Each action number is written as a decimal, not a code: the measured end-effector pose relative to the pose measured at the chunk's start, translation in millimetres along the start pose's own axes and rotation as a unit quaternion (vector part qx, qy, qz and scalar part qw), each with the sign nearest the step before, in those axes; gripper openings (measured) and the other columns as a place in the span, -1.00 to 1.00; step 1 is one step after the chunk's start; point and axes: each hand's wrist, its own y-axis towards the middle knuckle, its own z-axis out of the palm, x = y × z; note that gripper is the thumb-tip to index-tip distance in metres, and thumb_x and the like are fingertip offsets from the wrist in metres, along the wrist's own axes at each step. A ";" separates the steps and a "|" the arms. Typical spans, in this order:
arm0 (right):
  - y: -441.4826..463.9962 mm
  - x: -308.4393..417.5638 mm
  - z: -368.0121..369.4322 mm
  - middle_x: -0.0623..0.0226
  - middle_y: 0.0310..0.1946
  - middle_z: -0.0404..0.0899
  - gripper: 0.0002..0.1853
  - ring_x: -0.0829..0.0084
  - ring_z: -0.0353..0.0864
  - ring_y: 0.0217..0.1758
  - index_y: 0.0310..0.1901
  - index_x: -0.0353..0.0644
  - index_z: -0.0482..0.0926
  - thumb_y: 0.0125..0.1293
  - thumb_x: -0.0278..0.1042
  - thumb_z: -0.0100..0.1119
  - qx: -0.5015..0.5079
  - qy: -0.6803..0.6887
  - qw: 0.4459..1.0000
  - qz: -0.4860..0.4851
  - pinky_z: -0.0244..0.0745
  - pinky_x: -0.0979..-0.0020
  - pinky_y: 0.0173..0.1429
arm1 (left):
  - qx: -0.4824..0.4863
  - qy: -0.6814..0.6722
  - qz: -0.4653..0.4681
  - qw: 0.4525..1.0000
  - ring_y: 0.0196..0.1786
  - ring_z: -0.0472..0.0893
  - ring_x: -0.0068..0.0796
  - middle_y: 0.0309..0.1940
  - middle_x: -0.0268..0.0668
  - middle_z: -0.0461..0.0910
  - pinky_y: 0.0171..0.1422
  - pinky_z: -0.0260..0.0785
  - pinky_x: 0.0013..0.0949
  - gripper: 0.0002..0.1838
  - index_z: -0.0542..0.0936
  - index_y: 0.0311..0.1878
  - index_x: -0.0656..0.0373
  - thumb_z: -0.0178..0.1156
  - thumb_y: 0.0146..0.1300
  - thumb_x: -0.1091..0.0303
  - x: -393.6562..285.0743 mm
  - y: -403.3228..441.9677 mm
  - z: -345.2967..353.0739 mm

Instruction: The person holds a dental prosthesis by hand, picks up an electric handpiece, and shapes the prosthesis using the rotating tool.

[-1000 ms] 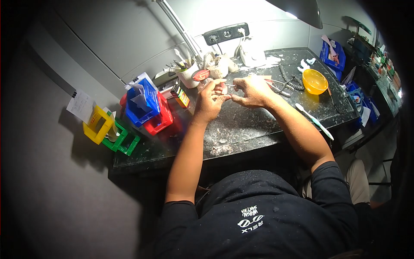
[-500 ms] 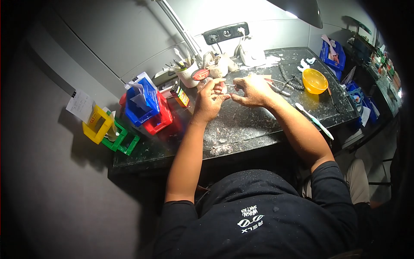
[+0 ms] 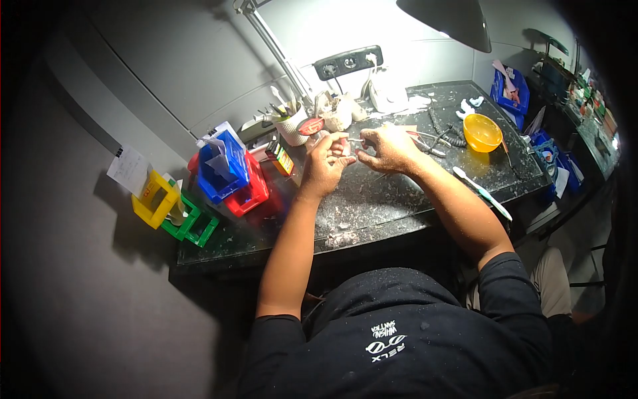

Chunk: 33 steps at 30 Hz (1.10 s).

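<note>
Over the middle of the workbench, my left hand is closed around a small pale, partly see-through piece, largely covered by the fingers. Close beside it, my right hand has its thumb and fingers drawn together on a thin rod-like tool that reaches toward the piece. The tool's kind and working end are too small to make out. Pliers lie just beyond the right hand, and a red oval object is behind the left.
White crumbs cover the dark bench. To the right are an orange bowl and a toothbrush. A pot of tools, blue bin and red bin stand left. A lamp hangs above.
The whole view has shifted slightly. Both hands keep nearly the same place, with small finger movements around the piece and the thin tool.
</note>
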 end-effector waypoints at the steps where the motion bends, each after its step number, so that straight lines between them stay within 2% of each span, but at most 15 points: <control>1: 0.7 -0.1 1.4 0.09 -0.40 0.71 -0.64 0.04 0.72 -0.28 -0.32 -0.21 0.60 0.13 -0.02 0.30 -0.003 -0.002 1.000 -0.001 0.59 0.11 -0.12 | 0.001 0.000 0.003 1.000 -0.14 0.58 -0.57 -0.16 -0.28 0.53 -0.04 0.61 -0.50 -0.50 0.51 0.17 0.27 0.32 0.13 0.71 1.5 0.3 0.0; 3: 2.4 -2.5 7.9 0.11 -0.43 0.69 -0.67 0.05 0.72 -0.28 -0.33 -0.17 0.61 0.14 -0.03 0.29 0.104 -0.082 0.991 0.029 0.60 0.11 -0.16 | 0.002 -0.059 -0.038 0.998 -0.05 0.58 -0.56 -0.09 -0.29 0.52 0.07 0.60 -0.44 -0.49 0.51 0.16 0.28 0.33 0.11 0.74 5.2 0.7 -0.4; 4: 1.7 -5.8 10.8 0.12 -0.44 0.68 -0.68 0.05 0.72 -0.29 -0.34 -0.16 0.60 0.13 -0.03 0.29 0.108 -0.093 0.990 0.016 0.61 0.11 -0.18 | 0.006 -0.034 -0.046 0.998 -0.04 0.58 -0.55 -0.08 -0.29 0.52 0.08 0.60 -0.44 -0.50 0.50 0.17 0.31 0.32 0.13 0.74 6.7 0.6 -1.4; 11: 2.2 -7.8 13.3 0.11 -0.44 0.68 -0.66 0.03 0.71 -0.29 -0.30 -0.15 0.61 0.13 -0.01 0.30 0.105 -0.091 0.990 0.008 0.62 0.09 -0.16 | 0.014 -0.052 -0.046 0.998 -0.04 0.57 -0.56 -0.09 -0.29 0.52 0.10 0.58 -0.45 -0.47 0.49 0.22 0.29 0.34 0.14 0.70 9.0 -0.3 -0.6; 13: 0.7 -9.1 17.0 0.10 -0.44 0.68 -0.66 0.02 0.71 -0.29 -0.31 -0.15 0.61 0.13 -0.01 0.30 0.106 -0.094 0.990 0.006 0.62 0.09 -0.16 | 0.016 -0.020 -0.042 0.999 -0.05 0.58 -0.56 -0.11 -0.29 0.52 0.09 0.59 -0.44 -0.47 0.49 0.21 0.29 0.33 0.14 0.71 9.6 0.3 -1.5; 15: 2.8 -11.4 17.0 0.09 -0.44 0.68 -0.65 0.01 0.71 -0.29 -0.32 -0.15 0.60 0.13 0.01 0.30 0.109 -0.102 0.989 0.002 0.62 0.08 -0.17 | 0.003 -0.025 -0.017 1.000 -0.15 0.59 -0.58 -0.18 -0.31 0.53 0.00 0.59 -0.49 -0.51 0.52 0.16 0.27 0.35 0.13 0.70 9.4 0.2 0.4; 20: 3.0 -12.7 17.6 0.08 -0.44 0.67 -0.64 0.00 0.71 -0.30 -0.34 -0.15 0.59 0.12 0.01 0.31 0.111 -0.100 0.989 -0.006 0.62 0.07 -0.18 | -0.001 -0.036 -0.031 0.999 -0.15 0.59 -0.57 -0.19 -0.30 0.53 0.01 0.58 -0.49 -0.51 0.52 0.16 0.27 0.36 0.13 0.68 8.4 -1.5 0.6; 23: 4.2 -15.9 21.4 0.08 -0.45 0.67 -0.65 0.00 0.71 -0.31 -0.34 -0.15 0.59 0.11 0.01 0.31 0.105 -0.101 0.989 -0.014 0.61 0.07 -0.18 | 0.010 -0.029 -0.049 0.998 -0.07 0.58 -0.54 -0.13 -0.29 0.50 0.08 0.60 -0.43 -0.50 0.50 0.19 0.30 0.33 0.15 0.71 8.6 -1.6 -0.3; 25: 4.0 -15.9 21.6 0.09 -0.46 0.66 -0.65 0.00 0.71 -0.31 -0.34 -0.15 0.58 0.11 0.00 0.31 0.098 -0.105 0.990 -0.016 0.61 0.07 -0.19 | -0.001 -0.037 -0.035 0.999 -0.16 0.59 -0.57 -0.19 -0.29 0.54 -0.05 0.58 -0.49 -0.50 0.53 0.17 0.26 0.38 0.13 0.66 9.6 -1.2 0.2; 26: 4.2 -16.1 21.5 0.09 -0.46 0.66 -0.65 0.00 0.71 -0.31 -0.34 -0.15 0.58 0.11 0.00 0.31 0.098 -0.104 0.990 -0.016 0.61 0.07 -0.19 | -0.001 -0.037 -0.035 0.999 -0.16 0.59 -0.57 -0.19 -0.29 0.54 -0.05 0.58 -0.49 -0.50 0.53 0.17 0.26 0.38 0.13 0.66 10.1 -1.2 0.1; 29: 3.8 -15.2 20.3 0.09 -0.47 0.66 -0.63 -0.01 0.71 -0.32 -0.35 -0.16 0.59 0.12 0.02 0.30 0.100 -0.096 0.990 -0.017 0.61 0.07 -0.19 | -0.004 -0.026 -0.029 0.999 -0.16 0.59 -0.57 -0.19 -0.29 0.54 -0.07 0.57 -0.50 -0.49 0.54 0.17 0.24 0.40 0.12 0.64 8.5 -1.6 0.2; 33: 3.3 -9.8 16.1 0.00 -0.47 0.66 -0.56 -0.05 0.70 -0.33 -0.36 -0.20 0.63 0.21 0.10 0.16 0.092 -0.081 0.992 -0.005 0.59 0.01 -0.16 | -0.003 -0.011 -0.025 1.000 -0.16 0.58 -0.58 -0.19 -0.30 0.55 -0.08 0.55 -0.51 -0.49 0.55 0.16 0.23 0.43 0.11 0.60 7.5 -1.5 -0.1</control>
